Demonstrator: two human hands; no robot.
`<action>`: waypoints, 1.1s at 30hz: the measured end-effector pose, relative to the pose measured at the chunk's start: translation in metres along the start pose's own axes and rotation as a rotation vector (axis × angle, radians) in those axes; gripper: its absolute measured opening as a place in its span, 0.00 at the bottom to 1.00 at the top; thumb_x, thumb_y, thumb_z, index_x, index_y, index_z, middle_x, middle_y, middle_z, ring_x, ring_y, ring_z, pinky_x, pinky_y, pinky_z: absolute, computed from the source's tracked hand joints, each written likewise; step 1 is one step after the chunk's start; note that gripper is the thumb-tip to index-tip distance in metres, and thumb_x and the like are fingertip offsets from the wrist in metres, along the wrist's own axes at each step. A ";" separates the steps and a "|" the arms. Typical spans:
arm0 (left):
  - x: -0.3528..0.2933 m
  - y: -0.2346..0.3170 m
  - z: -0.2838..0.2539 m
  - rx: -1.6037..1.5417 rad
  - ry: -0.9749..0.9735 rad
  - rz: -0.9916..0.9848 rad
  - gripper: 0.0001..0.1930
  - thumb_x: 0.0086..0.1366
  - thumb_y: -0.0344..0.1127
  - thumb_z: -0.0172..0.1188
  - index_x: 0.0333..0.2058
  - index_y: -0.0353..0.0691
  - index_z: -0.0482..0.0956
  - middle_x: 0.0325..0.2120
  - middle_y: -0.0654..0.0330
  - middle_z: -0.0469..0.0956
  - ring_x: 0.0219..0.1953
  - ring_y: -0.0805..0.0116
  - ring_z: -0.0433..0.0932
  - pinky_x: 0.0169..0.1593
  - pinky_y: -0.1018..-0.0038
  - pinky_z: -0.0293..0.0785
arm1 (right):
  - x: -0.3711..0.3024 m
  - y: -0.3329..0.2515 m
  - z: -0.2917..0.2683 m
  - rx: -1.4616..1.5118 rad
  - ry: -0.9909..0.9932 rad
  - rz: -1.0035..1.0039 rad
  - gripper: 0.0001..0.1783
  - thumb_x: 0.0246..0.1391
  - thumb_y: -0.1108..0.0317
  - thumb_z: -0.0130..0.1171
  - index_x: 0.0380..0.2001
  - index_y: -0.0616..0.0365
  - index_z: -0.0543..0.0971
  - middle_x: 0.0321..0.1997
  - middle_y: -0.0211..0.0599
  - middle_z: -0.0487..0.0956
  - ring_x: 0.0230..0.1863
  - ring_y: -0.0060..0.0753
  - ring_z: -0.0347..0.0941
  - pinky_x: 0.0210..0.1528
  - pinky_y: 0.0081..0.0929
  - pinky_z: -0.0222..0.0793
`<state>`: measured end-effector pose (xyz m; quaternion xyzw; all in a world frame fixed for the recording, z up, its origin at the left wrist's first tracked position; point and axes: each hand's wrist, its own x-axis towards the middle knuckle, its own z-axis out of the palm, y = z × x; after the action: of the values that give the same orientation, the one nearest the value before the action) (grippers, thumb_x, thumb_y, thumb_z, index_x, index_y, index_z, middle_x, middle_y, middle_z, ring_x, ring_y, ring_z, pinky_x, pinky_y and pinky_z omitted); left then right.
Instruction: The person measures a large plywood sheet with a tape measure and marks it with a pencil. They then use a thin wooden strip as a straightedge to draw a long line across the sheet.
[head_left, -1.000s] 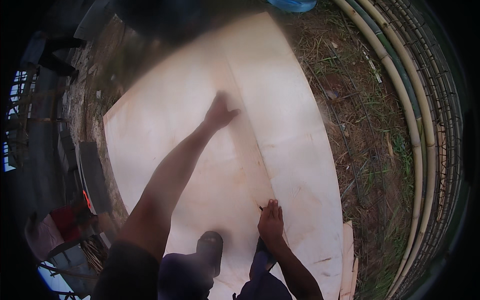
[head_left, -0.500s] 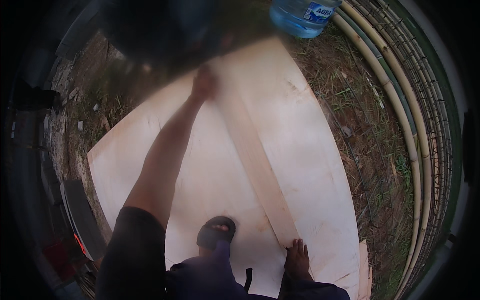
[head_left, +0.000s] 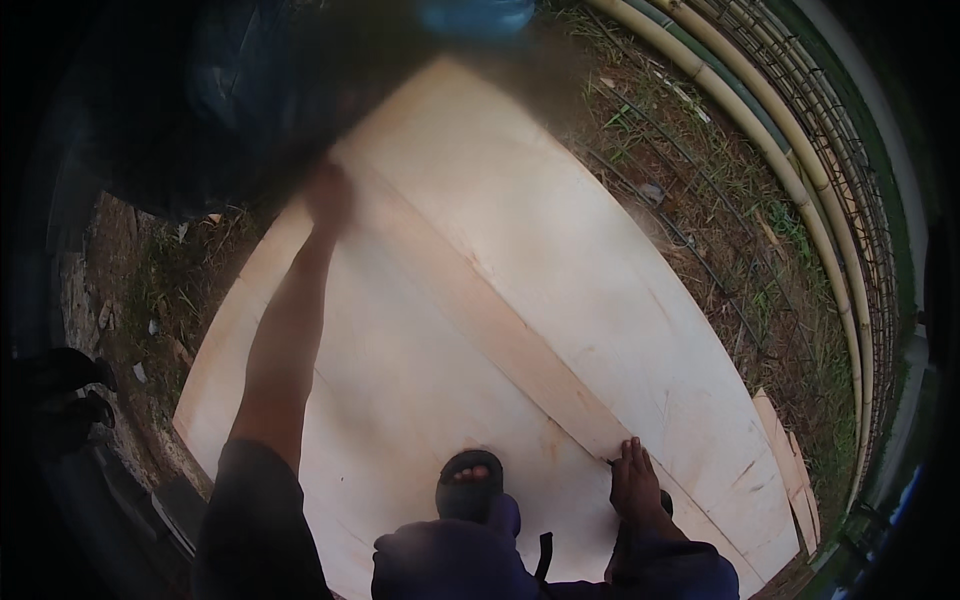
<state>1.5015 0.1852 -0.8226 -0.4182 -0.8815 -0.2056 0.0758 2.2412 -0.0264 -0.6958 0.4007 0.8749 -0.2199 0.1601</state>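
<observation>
A long, narrow wooden strip (head_left: 500,330) lies slantwise on a large pale wooden sheet (head_left: 560,210). My left hand (head_left: 328,195) reaches to the strip's far end; its fingers are too blurred to make out. Near the strip's close end, my right hand (head_left: 634,485) rests on the wood with its fingers close together. A thin dark tip pokes out beside the right thumb; what it belongs to is hidden by the hand. My sandalled foot (head_left: 470,480) stands on the sheet between my arms.
Grass and soil (head_left: 690,170) surround the sheet. Bamboo poles (head_left: 790,170) and wire mesh (head_left: 835,130) run along the right. A blue bottle (head_left: 475,15) is blurred at the top. Splintered wood (head_left: 790,470) lies at the right corner. A dark blurred shape (head_left: 230,90) covers the upper left.
The whole view has shifted and turned, so the strip lies more slanted and the bottle is mostly cut off. Both hands remain at the strip.
</observation>
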 end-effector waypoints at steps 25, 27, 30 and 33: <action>-0.021 0.014 -0.004 -0.048 0.002 0.172 0.20 0.74 0.43 0.49 0.36 0.27 0.78 0.36 0.41 0.78 0.44 0.42 0.76 0.50 0.53 0.70 | 0.000 0.004 -0.021 0.046 -0.025 -0.023 0.12 0.60 0.73 0.48 0.43 0.69 0.72 0.67 0.71 0.64 0.75 0.67 0.52 0.74 0.60 0.50; -0.013 0.021 -0.015 0.008 0.008 0.331 0.20 0.72 0.41 0.49 0.43 0.26 0.78 0.42 0.34 0.76 0.50 0.37 0.74 0.55 0.51 0.69 | 0.001 0.000 -0.009 0.075 0.020 -0.028 0.10 0.59 0.74 0.49 0.41 0.70 0.72 0.65 0.74 0.66 0.72 0.70 0.56 0.73 0.61 0.52; -0.030 0.026 -0.017 0.054 -0.057 0.184 0.26 0.73 0.44 0.48 0.60 0.29 0.71 0.63 0.37 0.67 0.67 0.38 0.62 0.71 0.53 0.56 | 0.006 0.001 -0.011 0.084 0.028 -0.056 0.10 0.58 0.74 0.50 0.40 0.71 0.71 0.59 0.76 0.70 0.67 0.75 0.62 0.70 0.62 0.58; -0.040 0.012 -0.024 0.149 -0.103 0.106 0.28 0.74 0.45 0.43 0.66 0.34 0.65 0.69 0.41 0.59 0.71 0.36 0.54 0.73 0.49 0.50 | 0.016 0.005 -0.019 0.119 0.000 -0.114 0.10 0.58 0.74 0.50 0.39 0.72 0.71 0.58 0.77 0.72 0.64 0.79 0.65 0.67 0.63 0.61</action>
<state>1.5359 0.1536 -0.8095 -0.4673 -0.8738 -0.1132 0.0722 2.2327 -0.0039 -0.6881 0.3588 0.8818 -0.2802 0.1231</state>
